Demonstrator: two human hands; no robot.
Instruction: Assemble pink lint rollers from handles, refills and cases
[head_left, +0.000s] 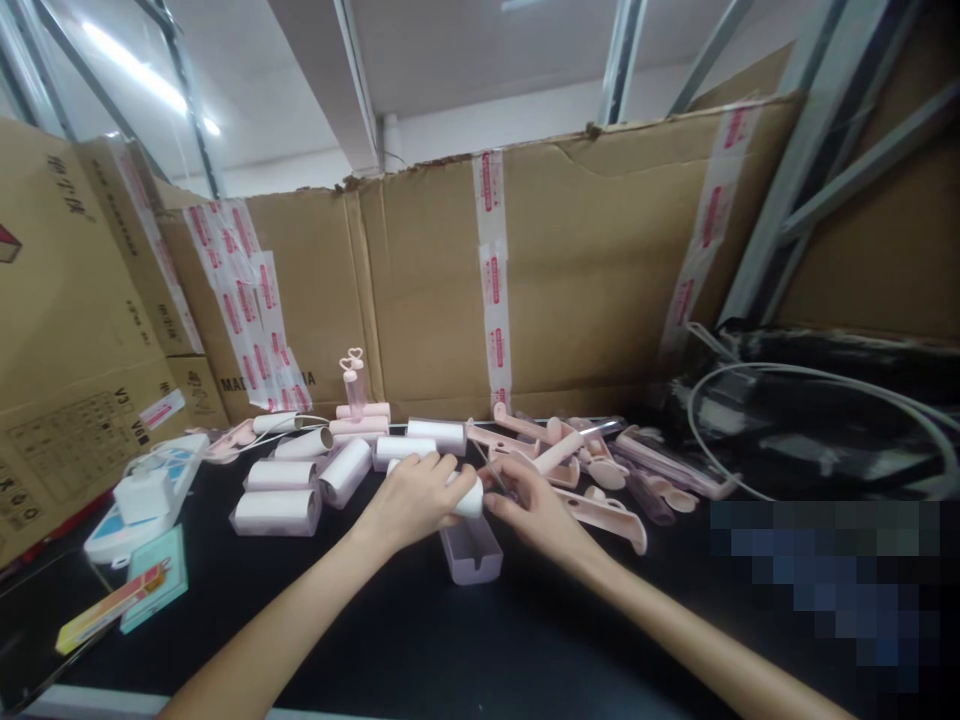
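Note:
My left hand [422, 497] is closed around a white lint roller refill [469, 497], whose right end sticks out past the fingers. Close beside that end, my right hand [536, 510] pinches a thin grey metal tool [491, 465]; its exact kind is hard to see. Below the two hands stands an open pale lilac tray-like case [472, 560] with a notch in its front wall. Left of my hands lie several white refills [277, 505], some in lilac cases. On the right is a heap of pink lint roller handles [604, 520] and clear covers.
Two small pink rollers with heart-shaped loops [352, 385] stand at the back. A power strip [176, 490] with a white plug, a teal box [154, 580] and a yellow-red strip [105, 610] lie left. Cardboard [420, 290] walls the back; a white cable [694, 400] loops at right.

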